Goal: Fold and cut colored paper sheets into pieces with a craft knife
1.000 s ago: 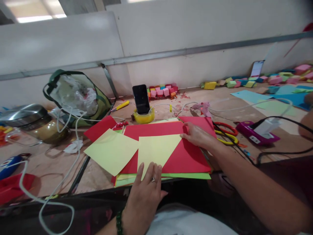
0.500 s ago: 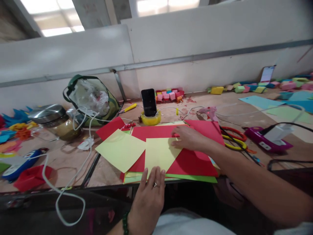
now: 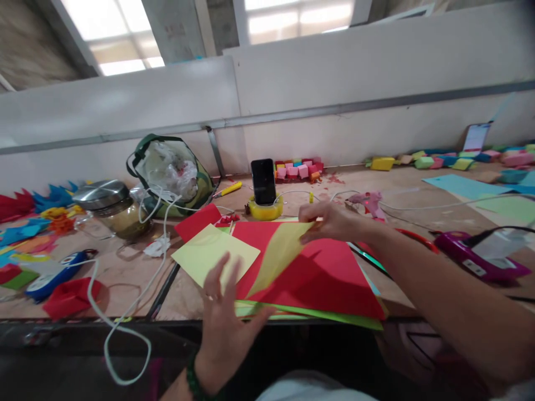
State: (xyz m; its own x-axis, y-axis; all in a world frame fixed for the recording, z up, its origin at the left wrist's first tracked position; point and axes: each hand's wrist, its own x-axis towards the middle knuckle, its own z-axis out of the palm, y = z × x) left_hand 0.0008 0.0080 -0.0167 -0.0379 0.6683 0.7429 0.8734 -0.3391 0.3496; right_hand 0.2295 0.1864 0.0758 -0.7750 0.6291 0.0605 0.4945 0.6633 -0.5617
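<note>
My right hand point(image 3: 328, 220) pinches the upper corner of a yellow paper sheet point(image 3: 280, 250), which curls up off a red sheet point(image 3: 326, 278). Below the red sheet lie several layers of green and yellow paper point(image 3: 334, 317). My left hand point(image 3: 228, 317) has its fingers spread and holds nothing; motion blurs it somewhat. It hovers at the near left of the stack, by a second, pale yellow square of paper point(image 3: 213, 248). A folded red paper point(image 3: 196, 220) shows partly behind that square.
Behind the stack a phone point(image 3: 263, 181) stands in a yellow tape roll point(image 3: 267, 210). To the left are a glass jar point(image 3: 121, 214), a camouflage bag point(image 3: 200, 184) and a looping white cable point(image 3: 108, 323). A pink glue gun point(image 3: 370, 203) and a purple power strip point(image 3: 468, 256) lie on the right.
My right hand has lifted the yellow sheet's corner, and the sheet now bends upward. My left hand has come off that sheet and moved left, fingers spreading. The view has shifted slightly.
</note>
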